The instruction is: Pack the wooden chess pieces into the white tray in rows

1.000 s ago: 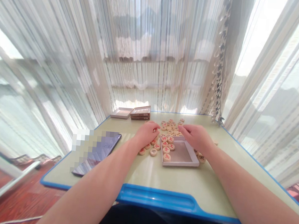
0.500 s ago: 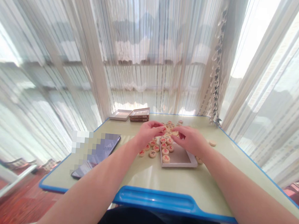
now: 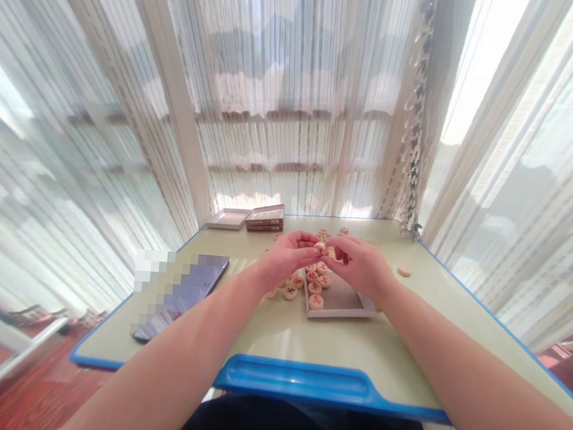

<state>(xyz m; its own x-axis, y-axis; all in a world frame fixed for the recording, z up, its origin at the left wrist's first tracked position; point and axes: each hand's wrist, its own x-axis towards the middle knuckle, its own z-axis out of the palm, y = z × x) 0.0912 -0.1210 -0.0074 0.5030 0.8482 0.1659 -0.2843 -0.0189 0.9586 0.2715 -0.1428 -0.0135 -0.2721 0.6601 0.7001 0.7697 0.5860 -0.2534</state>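
Observation:
My left hand pinches a round Chinese chess piece between thumb and fingers, above the far left part of a shallow box tray. From the other side, the thumb and index finger of my right hand close on the same piece. In the tray, pieces with red characters, such as this near one, lie along the left side. Several loose pieces, one with a black character, lie left of the tray. My hands hide part of the heap behind them.
At the back left are a pale open tray and a stack of brown-edged boxes. A tablet, partly pixelated, lies on the left. One piece lies alone on the right. A blue trough forms the table's front edge.
My right hand has moved left to meet my left hand at the held piece. That piece has turned from its face toward its edge. The view has shifted slightly.

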